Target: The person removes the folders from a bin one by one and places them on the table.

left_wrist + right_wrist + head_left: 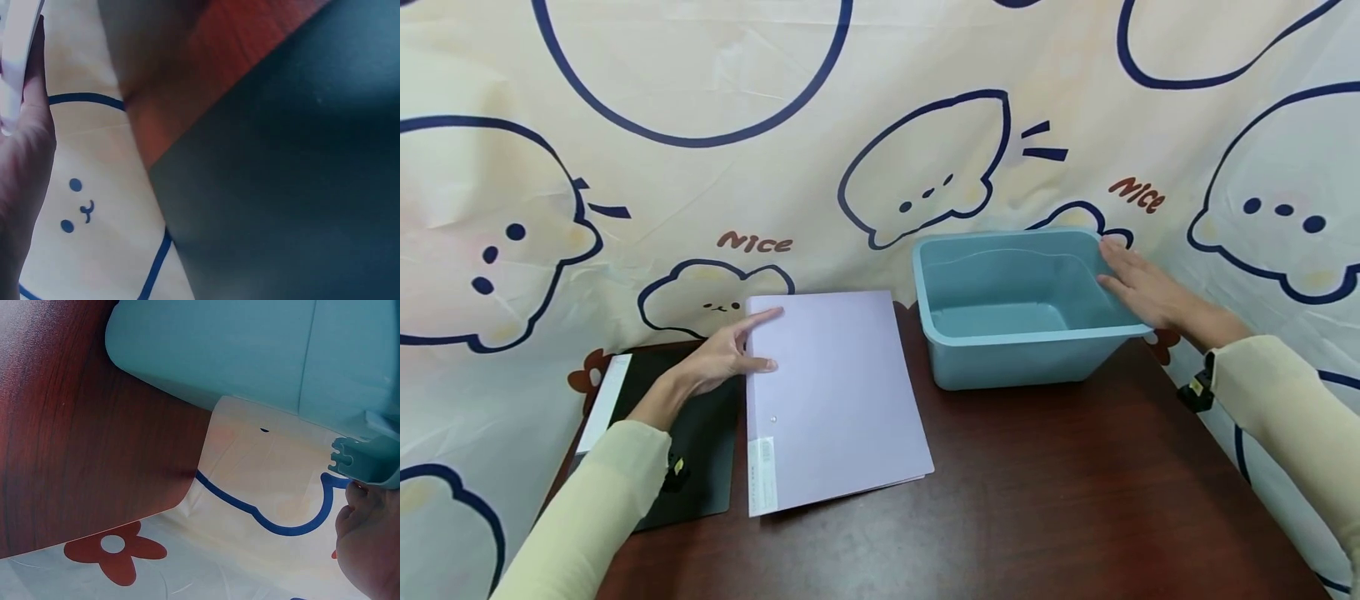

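A lavender file folder (842,392) lies with its spine toward the left and a pale label at the lower left corner. My left hand (722,358) holds that spine side, thumb and index finger over the cover, the other fingers hidden. In the left wrist view, the folder's pale edge (15,69) stands against the fingers. A blue-green plastic bin (1015,362) sits upright at the back right, with nothing visible inside. At its right end my right hand (1150,287) grips the rim, and in the right wrist view bent fingers (359,500) reach under the rim's bracket (369,462).
A dark folder (700,467) with a white strip (604,404) lies at the left, partly under the left forearm. The brown wooden table (1000,500) backs onto a cream cloth (700,200) printed with cartoon animals, which also hangs along both sides.
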{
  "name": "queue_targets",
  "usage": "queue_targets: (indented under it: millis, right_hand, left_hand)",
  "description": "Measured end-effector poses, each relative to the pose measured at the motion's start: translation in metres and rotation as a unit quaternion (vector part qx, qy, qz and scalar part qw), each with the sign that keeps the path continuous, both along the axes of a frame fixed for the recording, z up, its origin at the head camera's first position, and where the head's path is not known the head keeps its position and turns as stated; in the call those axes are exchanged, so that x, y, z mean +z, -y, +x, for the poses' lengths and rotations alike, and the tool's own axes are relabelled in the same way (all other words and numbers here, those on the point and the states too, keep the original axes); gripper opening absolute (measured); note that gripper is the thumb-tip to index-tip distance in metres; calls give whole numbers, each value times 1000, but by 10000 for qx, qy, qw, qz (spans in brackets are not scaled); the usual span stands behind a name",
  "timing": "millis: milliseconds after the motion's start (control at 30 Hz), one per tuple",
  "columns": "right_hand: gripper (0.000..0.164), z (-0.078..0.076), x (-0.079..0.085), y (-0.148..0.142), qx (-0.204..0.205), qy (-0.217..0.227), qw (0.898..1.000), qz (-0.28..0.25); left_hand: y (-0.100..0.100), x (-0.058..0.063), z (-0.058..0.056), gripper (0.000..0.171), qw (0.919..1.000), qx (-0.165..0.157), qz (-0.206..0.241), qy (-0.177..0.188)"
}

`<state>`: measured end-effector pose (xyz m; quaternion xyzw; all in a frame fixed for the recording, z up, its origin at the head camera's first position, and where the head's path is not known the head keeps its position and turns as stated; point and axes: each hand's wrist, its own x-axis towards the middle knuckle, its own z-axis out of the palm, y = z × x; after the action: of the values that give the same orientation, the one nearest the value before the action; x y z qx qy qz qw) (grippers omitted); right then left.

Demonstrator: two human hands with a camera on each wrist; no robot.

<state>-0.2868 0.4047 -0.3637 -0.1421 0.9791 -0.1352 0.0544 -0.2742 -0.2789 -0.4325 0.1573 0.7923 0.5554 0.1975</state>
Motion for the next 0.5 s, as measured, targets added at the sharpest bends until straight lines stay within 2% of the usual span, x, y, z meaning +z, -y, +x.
queue_targets:
  millis: [267, 500]
  right_hand:
    - [74, -3, -2, -1, 42, -8, 10000, -78]
    - [75, -3, -4, -1, 11, -28, 9999, -115]
  left_hand:
    - [-1, -15, 1, 94, 9996, -70, -154, 235]
    - [-4, -22, 1, 94, 9991, -39, -409, 120]
